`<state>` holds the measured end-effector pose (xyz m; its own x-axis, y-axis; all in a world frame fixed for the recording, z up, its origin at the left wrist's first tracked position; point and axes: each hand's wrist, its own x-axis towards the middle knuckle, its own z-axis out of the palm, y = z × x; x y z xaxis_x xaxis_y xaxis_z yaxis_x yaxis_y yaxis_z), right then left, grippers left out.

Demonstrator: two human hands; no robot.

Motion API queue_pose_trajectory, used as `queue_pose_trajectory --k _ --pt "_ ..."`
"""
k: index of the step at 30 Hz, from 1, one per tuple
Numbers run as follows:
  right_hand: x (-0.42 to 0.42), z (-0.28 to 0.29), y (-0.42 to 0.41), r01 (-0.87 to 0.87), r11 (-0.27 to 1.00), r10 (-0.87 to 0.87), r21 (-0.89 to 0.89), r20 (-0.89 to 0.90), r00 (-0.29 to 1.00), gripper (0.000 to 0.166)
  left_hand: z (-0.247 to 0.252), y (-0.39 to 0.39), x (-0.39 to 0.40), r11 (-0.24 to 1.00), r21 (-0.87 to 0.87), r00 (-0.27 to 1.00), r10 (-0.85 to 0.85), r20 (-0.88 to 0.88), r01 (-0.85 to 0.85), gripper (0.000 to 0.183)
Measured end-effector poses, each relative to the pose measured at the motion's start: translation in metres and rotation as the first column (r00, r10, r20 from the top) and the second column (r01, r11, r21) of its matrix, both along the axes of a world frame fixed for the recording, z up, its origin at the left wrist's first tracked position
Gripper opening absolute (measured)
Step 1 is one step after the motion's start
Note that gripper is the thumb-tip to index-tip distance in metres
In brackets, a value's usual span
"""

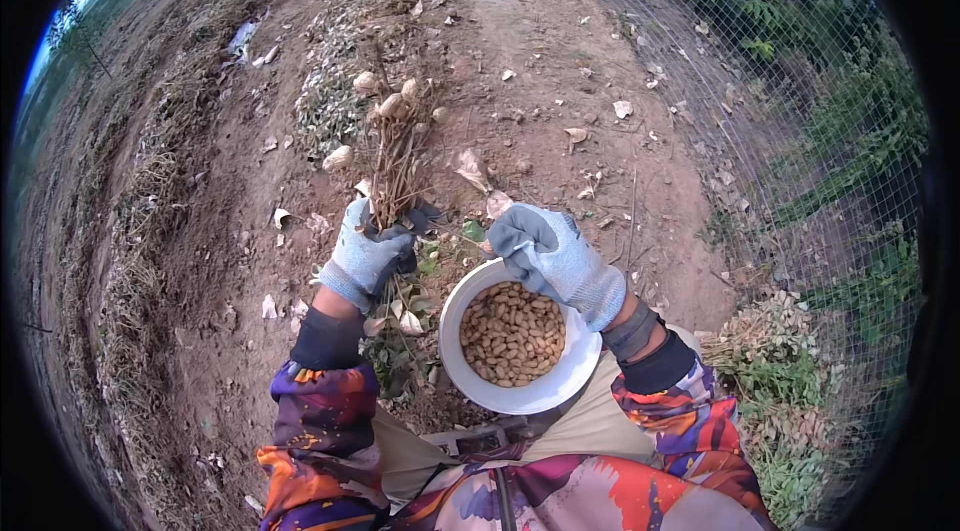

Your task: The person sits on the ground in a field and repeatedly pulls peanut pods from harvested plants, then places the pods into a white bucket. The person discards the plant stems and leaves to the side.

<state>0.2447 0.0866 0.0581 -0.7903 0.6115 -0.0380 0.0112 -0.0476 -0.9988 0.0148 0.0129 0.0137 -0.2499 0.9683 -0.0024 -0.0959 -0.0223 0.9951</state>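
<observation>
My left hand (pixel 371 249), in a pale blue glove with grey palm coating, grips a peanut plant by its dry brown stems (pixel 391 182). Roots and several peanut pods (pixel 394 107) point up and away from me, while the leafy end (pixel 405 313) hangs below the fist. A white plastic bucket (pixel 472 393) stands between my legs, with many shelled-on peanuts (pixel 514 336) lying inside. Over its far right rim is my gloved right hand (pixel 555 253), fingers curled closed. No object shows clearly in that hand; its palm side is partly hidden.
A wire mesh fence (pixel 810 156) runs along the right, with green plants behind it. Pulled plants (pixel 780 396) lie heaped at its foot. Rows of dried plants (pixel 142 231) stretch along the left. Dry leaves (pixel 471 169) litter the bare soil (pixel 540 125).
</observation>
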Motion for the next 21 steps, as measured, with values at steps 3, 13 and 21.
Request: queue_pose_trajectory --k 3,13,21 --pt "-0.01 -0.005 0.0 -0.166 0.983 0.133 0.073 0.331 0.934 0.018 0.01 -0.003 -0.005 0.988 0.136 0.706 0.045 -0.707 0.074 0.041" --pt "-0.009 -0.019 -0.036 -0.871 0.477 0.253 0.12 0.93 0.266 0.034 -0.023 -0.018 -0.069 0.974 -0.006 0.974 0.225 -0.02 -0.225 0.036" --pt "-0.04 -0.038 -0.025 -0.04 0.986 -0.002 0.16 0.251 0.968 0.06 -0.009 -0.043 -0.065 1.0 0.016 0.959 -0.005 0.282 0.001 0.048"
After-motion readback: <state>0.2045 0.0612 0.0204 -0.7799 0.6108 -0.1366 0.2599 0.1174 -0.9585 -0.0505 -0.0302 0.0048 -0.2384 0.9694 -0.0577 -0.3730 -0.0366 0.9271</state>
